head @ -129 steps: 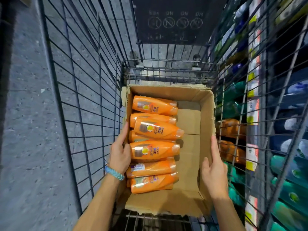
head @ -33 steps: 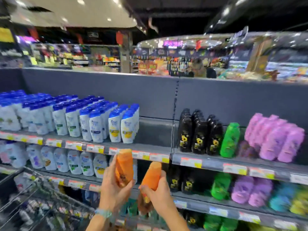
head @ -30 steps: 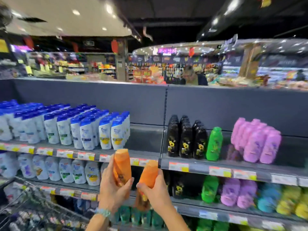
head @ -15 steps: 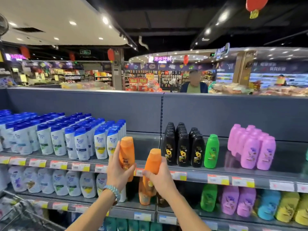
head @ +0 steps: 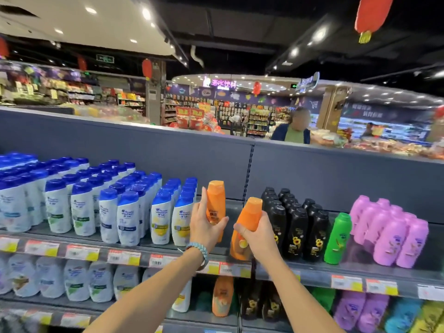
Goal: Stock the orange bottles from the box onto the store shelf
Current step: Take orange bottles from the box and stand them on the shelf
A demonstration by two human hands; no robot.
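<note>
Nearest the camera, two bare forearms are reaching up toward the top shelf (head: 348, 269); a braided blue bracelet (head: 201, 249) is sitting on the left wrist. The left hand (head: 205, 230) is wrapping its grip around the lower half of an orange bottle (head: 216, 200), thumb on one side and fingers on the other, holding it upright with the cap on top. Just beside it, the right hand (head: 258, 235) is closing its grip around the middle of a second orange bottle (head: 249, 216). This one is leaning, cap toward the upper right, and its lower end is reaching down to the shelf's front edge; whether it is resting there cannot be told. Both bottles are sitting in the gap between the white bottles with blue caps (head: 125, 212) on the left and the black bottles (head: 298, 227) on the right.

Further right a single green bottle (head: 337, 239) is standing beside a group of pink bottles (head: 394, 236). Price labels (head: 123, 257) are running along the shelf edge. On the shelf below, another orange bottle (head: 222, 299) is standing among white, black and purple ones.

Beyond the grey back panel (head: 168, 150), a person (head: 292, 132) is standing among distant aisles, and a red lantern (head: 371, 13) is hanging overhead.
</note>
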